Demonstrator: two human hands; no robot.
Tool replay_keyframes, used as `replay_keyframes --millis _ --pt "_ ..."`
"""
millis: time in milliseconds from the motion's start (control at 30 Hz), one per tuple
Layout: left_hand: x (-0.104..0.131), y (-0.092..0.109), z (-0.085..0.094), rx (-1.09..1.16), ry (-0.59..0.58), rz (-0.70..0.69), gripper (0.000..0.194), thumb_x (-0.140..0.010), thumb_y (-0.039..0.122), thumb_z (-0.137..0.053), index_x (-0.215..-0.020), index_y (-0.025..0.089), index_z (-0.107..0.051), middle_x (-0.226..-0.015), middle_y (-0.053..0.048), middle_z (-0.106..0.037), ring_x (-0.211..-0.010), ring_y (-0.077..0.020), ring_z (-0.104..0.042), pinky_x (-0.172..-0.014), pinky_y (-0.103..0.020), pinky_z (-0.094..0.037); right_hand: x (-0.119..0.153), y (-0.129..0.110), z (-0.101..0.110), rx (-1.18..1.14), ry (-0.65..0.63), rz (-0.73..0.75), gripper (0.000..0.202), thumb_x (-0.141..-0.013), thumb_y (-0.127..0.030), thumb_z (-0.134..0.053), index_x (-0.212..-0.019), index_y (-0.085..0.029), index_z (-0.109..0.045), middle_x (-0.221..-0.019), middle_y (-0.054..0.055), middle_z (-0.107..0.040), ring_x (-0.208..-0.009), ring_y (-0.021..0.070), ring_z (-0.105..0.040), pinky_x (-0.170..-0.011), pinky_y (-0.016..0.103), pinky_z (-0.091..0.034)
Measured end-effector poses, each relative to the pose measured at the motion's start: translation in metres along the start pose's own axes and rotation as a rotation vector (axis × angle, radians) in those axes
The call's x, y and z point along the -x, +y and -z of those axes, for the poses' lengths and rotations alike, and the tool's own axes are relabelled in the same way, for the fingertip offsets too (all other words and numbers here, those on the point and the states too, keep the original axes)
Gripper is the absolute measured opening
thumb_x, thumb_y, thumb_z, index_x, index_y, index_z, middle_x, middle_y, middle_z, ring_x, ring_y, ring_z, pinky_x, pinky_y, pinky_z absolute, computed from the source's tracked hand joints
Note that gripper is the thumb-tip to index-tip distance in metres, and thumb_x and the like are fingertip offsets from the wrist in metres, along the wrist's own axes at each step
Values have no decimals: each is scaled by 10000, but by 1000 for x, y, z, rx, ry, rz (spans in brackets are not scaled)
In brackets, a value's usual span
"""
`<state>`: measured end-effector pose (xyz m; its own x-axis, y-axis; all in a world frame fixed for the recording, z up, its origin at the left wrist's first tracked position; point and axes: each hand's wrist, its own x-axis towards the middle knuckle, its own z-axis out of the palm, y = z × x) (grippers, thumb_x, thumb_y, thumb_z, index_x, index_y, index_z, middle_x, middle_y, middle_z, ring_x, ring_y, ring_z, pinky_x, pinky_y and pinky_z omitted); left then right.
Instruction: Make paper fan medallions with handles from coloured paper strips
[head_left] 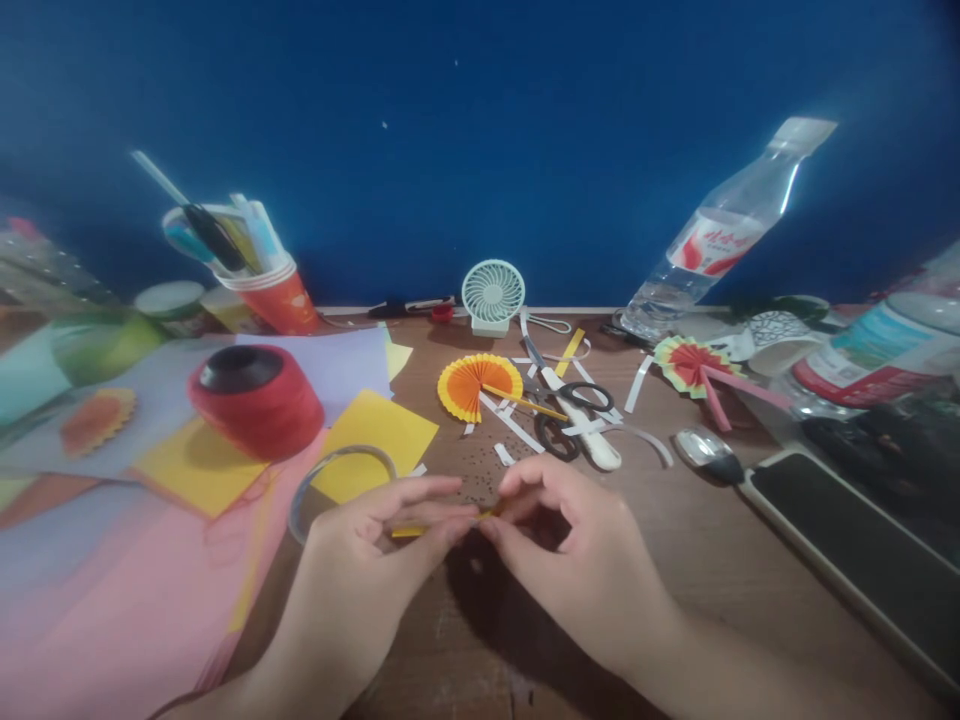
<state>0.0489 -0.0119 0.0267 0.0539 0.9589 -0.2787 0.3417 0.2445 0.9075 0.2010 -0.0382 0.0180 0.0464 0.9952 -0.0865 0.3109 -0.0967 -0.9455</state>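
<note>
My left hand (367,560) and my right hand (581,565) meet low over the middle of the table. Pinched between their thumbs and fingers is a narrow yellow paper strip (409,532); its left end shows under my left fingers, and most of the rest is hidden. Just beyond lies a round orange-and-yellow pleated paper fan (480,375) with a yellow stick. To its right, black-handled scissors (589,396) and a white-handled knife (600,440) lie among white paper scraps (517,430). A roll of clear tape (386,458) sits beyond my left hand, partly covered by it.
On the left are a red spool (259,420), yellow paper squares (379,430), pink paper (127,600) and a paper cup of pens (277,295). A small fan (493,290) stands by the wall. At right are a tilted bottle (712,240), pink-green paper fan (686,365), spoon (705,452) and phone (855,550).
</note>
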Motion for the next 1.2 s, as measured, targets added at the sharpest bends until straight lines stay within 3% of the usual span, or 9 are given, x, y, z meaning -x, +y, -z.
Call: replay_keyframes --millis 567,700,800,1200 --pt "1 -3 1 5 -29 -8 255 -603 280 -689 -845 207 -656 -696 -4 -720 -678 -174 -669 -613 -204 -532 2 3 0 108 66 51 52 -699 -214 -588 -715 -223 -539 -587 -50 -625 -523 98 -581 -434 157 -402" --pt "2 -1 0 -13 -34 -19 338 -571 286 -706 -898 221 -650 -710 2 -716 -683 -186 -667 -641 -238 -537 5 4 -2 100 37 116 54 -705 -174 -562 -707 -225 -545 -618 -48 -630 -558 98 -597 -462 159 -417" --pt "0 1 1 -47 -20 -4 264 -581 273 -696 -838 220 -669 -674 4 -714 -682 -187 -667 -660 -243 -537 5 4 -1 56 8 114 88 -701 -159 -550 -753 -229 -539 -654 -44 -651 -589 106 -620 -503 163 -450" --pt "-2 -3 -4 207 2 137 383 -594 300 -702 -936 159 -600 -596 -4 -679 -586 -164 -651 -588 -233 -523 0 5 2 129 37 89 42 -719 -193 -568 -726 -228 -546 -649 -52 -651 -590 101 -617 -504 170 -431"
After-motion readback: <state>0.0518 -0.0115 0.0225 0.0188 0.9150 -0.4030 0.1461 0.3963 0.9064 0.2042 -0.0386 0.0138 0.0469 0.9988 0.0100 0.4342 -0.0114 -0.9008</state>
